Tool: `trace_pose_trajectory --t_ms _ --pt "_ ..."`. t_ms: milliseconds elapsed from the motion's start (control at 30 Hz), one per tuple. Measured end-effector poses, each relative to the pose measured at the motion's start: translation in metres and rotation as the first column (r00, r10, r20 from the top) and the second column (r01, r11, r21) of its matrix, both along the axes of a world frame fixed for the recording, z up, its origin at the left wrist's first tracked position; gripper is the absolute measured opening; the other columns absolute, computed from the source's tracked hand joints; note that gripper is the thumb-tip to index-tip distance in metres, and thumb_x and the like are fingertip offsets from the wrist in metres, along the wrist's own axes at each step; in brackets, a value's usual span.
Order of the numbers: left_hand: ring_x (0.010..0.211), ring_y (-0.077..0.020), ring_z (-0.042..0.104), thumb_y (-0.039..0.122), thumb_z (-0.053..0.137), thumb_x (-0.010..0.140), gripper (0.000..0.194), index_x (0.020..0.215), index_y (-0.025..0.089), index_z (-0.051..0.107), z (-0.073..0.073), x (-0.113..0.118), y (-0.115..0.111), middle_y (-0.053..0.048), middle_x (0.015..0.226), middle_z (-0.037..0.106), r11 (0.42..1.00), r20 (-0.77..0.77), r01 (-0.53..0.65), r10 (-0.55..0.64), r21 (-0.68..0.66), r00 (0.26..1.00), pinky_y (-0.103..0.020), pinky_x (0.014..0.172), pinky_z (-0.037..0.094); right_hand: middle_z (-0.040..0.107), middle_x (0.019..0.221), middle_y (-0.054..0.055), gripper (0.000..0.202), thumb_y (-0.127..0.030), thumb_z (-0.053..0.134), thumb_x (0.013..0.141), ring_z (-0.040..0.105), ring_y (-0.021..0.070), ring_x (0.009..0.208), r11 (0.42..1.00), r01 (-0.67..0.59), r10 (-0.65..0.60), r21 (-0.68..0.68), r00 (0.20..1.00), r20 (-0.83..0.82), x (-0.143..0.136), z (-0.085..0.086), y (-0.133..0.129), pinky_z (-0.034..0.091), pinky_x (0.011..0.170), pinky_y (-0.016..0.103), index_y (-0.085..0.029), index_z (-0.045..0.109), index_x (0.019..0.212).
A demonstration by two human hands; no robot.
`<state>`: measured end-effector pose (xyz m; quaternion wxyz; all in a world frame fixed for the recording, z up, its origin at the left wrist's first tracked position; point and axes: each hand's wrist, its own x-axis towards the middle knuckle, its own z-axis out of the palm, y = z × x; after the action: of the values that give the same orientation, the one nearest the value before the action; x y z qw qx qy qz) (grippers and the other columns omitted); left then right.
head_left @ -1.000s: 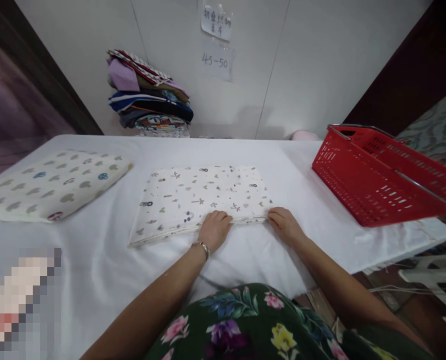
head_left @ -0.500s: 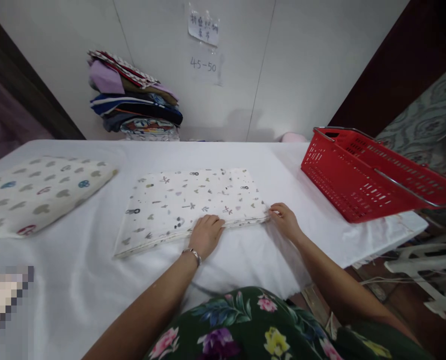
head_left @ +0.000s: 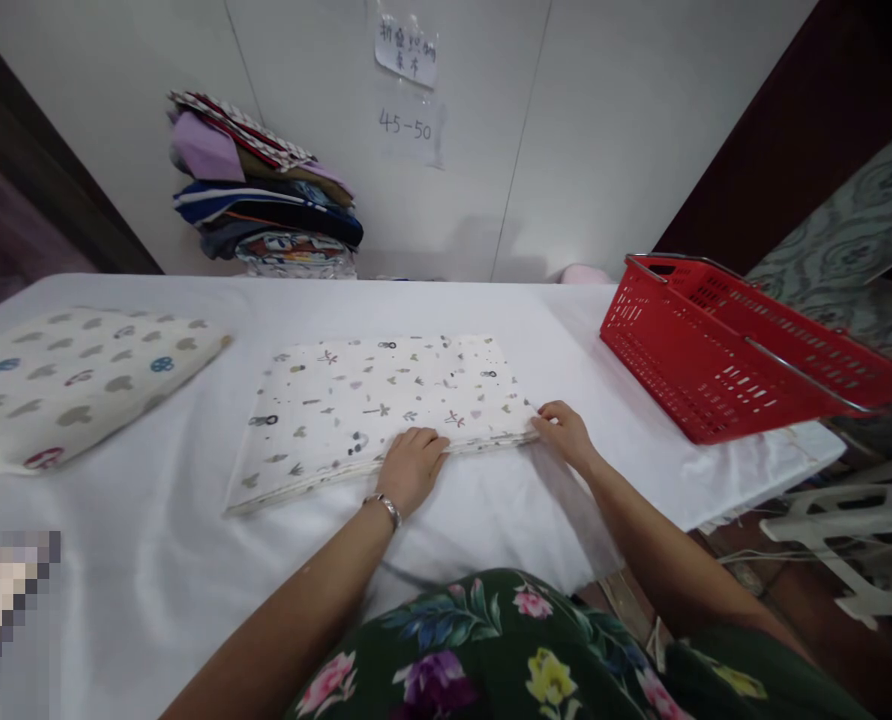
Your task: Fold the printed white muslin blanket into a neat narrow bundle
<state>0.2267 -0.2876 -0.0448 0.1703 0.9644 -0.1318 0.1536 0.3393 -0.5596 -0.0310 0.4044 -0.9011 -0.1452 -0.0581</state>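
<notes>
A folded white cloth [head_left: 386,400] with small grey and brown printed motifs lies flat on the table in front of me, its layers showing along the near edge. My left hand [head_left: 414,468], with a silver bracelet at the wrist, rests over the middle of that edge with its fingers laid on top. At the near right corner, my right hand [head_left: 564,432] pinches the cloth between thumb and fingers. Some of the right fingertips are hidden at the corner. A second folded cloth [head_left: 93,385], cream with heart shapes, lies to the left, touched by neither hand.
A red plastic basket [head_left: 723,370] with metal handles stands on the right of the white-covered table [head_left: 153,590]. Stacked folded fabrics [head_left: 266,200] sit against the back wall below paper signs [head_left: 406,85]. A white plastic stool [head_left: 843,540] is beyond the table's right edge.
</notes>
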Motion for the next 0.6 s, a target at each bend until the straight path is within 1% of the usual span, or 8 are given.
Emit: trace_pose_trajectory --t_ms 133,233,367,500,600 --pt "0.091 -0.0216 0.049 0.022 0.047 0.087 0.019 0.099 0.021 0.061 0.0001 0.0001 -0.0003 -0.007 0.096 0.06 1.0 -0.006 0.004 -0.004 -0.002 1.0 -0.037 0.078 0.041 0.058 0.087 0.004 0.021 -0.034 0.054 0.068 0.054 0.0183 0.079 0.999 0.029 -0.029 0.043 1.0 -0.01 0.0021 0.0048 0.0011 0.04 0.066 0.03 -0.02 0.05 0.053" --pt "0.09 -0.0214 0.05 0.023 0.046 0.087 0.019 0.099 0.022 0.062 0.0002 0.0003 -0.0003 -0.007 0.095 0.06 1.0 -0.004 0.001 -0.001 -0.011 1.0 -0.037 0.077 0.041 0.06 0.091 0.005 0.024 -0.035 0.055 0.067 0.055 0.0184 0.079 0.998 0.031 -0.029 0.051 0.999 -0.041 0.0013 0.0057 0.0012 0.041 0.065 0.029 -0.02 0.048 0.05" --pt "0.09 -0.0214 0.05 0.023 0.047 0.087 0.019 0.099 0.022 0.062 -0.0001 0.0006 0.0004 -0.007 0.095 0.06 1.0 0.0 0.001 -0.001 -0.013 1.0 -0.037 0.077 0.041 0.062 0.091 0.004 0.025 -0.036 0.054 0.068 0.057 0.0177 0.075 0.999 0.042 -0.046 -0.035 0.991 -0.126 -0.0023 0.0012 0.0001 0.043 0.065 0.029 -0.019 0.049 0.05" --pt "0.091 -0.0213 0.05 0.023 0.047 0.087 0.019 0.098 0.022 0.062 -0.0007 0.0007 0.001 -0.007 0.096 0.06 1.0 -0.002 -0.002 0.002 -0.008 1.0 -0.037 0.078 0.041 0.061 0.079 0.002 0.027 -0.035 0.054 0.068 0.055 0.0159 0.068 0.991 0.036 -0.054 -0.131 0.99 -0.134 -0.004 -0.0019 -0.0004 0.041 0.061 0.027 -0.019 0.047 0.047" --pt "0.09 -0.0215 0.049 0.023 0.047 0.087 0.019 0.099 0.022 0.062 -0.0008 0.0009 0.0008 -0.006 0.096 0.06 1.0 -0.004 -0.002 0.002 -0.006 1.0 -0.037 0.078 0.041 0.058 0.068 0.0 0.024 -0.035 0.057 0.067 0.052 0.0153 0.061 0.978 0.048 -0.077 -0.201 0.988 -0.136 -0.0037 -0.0001 -0.0001 0.036 0.055 0.026 -0.02 0.05 0.051"
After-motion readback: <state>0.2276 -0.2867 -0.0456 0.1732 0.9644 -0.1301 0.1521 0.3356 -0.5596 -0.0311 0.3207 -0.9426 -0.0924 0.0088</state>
